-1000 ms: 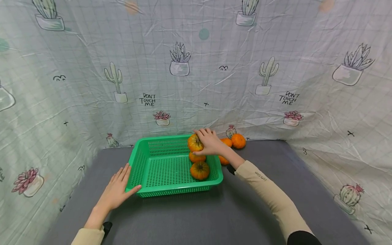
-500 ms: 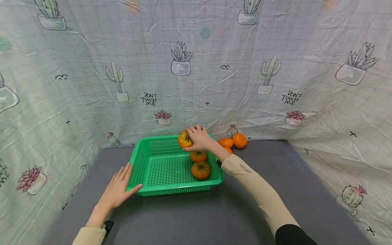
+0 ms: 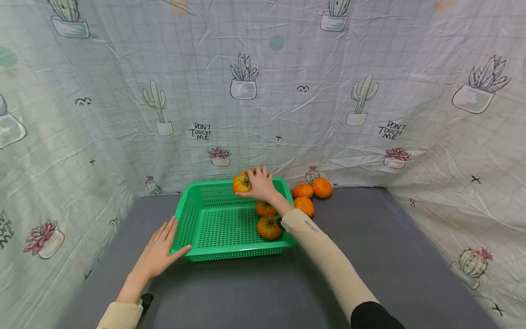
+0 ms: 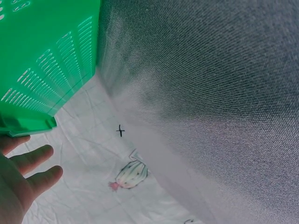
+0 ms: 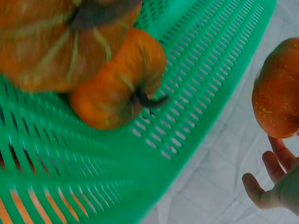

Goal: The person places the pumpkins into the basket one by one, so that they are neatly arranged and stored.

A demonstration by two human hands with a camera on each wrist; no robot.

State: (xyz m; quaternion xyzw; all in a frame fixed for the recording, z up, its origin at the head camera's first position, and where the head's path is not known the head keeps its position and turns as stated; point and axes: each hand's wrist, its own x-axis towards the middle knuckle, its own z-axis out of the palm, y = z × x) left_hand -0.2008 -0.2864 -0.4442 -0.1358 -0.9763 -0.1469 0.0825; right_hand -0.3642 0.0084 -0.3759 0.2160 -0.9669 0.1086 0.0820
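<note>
My right hand [image 3: 260,185] grips a small orange-yellow pumpkin [image 3: 240,183] above the back edge of the green basket [image 3: 240,251]. Its fingers and thumb lie on the pumpkin's right side; in the right wrist view this pumpkin [image 5: 280,88] appears at the right edge. Two more pumpkins sit in the basket's right part, a front one [image 3: 269,227] and one behind it [image 3: 264,208], partly hidden by the right arm. At the basket's left front corner, my left hand [image 3: 158,256] rests against the rim, fingers straight and spread, thumb along the front.
Right of the basket, on the grey tabletop [image 3: 349,246], lie three round orange fruits: a near one [image 3: 304,207], one behind [image 3: 302,191] and one farther right [image 3: 322,188]. A cactus-print cloth [image 3: 279,114] hangs behind and along both sides.
My right hand has carried the pumpkin leftward and slightly up, from over the basket's right part along its back edge. More of the orange fruits on the right now shows. The left hand stays put.
</note>
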